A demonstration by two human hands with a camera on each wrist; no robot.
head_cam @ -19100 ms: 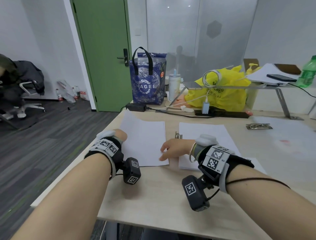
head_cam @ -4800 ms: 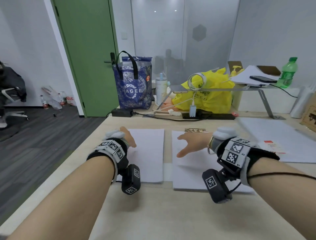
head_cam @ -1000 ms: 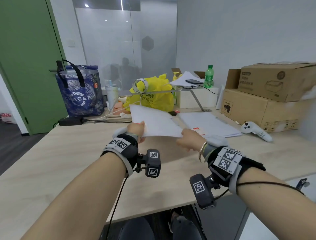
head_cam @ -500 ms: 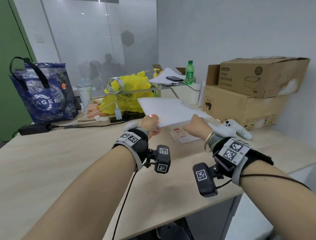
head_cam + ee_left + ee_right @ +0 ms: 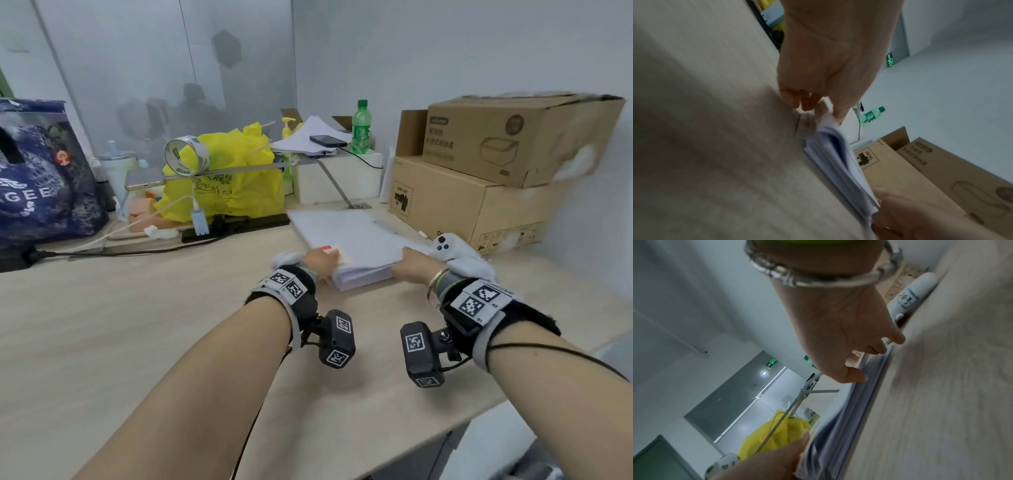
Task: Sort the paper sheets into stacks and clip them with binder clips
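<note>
**Holding the paper stack at both near corners**

Gripping from the left: the left hand [image 5: 320,262] holds the near-left corner of the paper stack [image 5: 352,240], thumb on top and fingers [image 5: 797,100] curled under the edge — the left wrist view shows the top sheets pinched and lifted slightly off the pile there. A small red-and-white label [image 5: 330,249] shows on the sheets just beside this hand.

Stack position: it lies on the light wooden table [image 5: 137,325], toward the far right, its near edge facing the person. Sheets are white and somewhat uneven along the near edge.

Right side: the right hand [image 5: 412,265] grips the near-right corner, thumb [image 5: 855,374] pressed on the top sheet, fingers curled round the edge toward the table. A bracelet [image 5: 434,286] sits on that wrist.

Surroundings, left to right along the back of the table — a blue patterned bag [image 5: 44,171], a yellow plastic bag [image 5: 226,178] with a roll of tape [image 5: 186,156] in front of it, a green bottle [image 5: 361,128], two cardboard boxes [image 5: 479,171] stacked at the wall. A white controller [image 5: 448,246] lies just beside the stack's right edge, near the right hand. No binder clip can be made out in any view.
</note>
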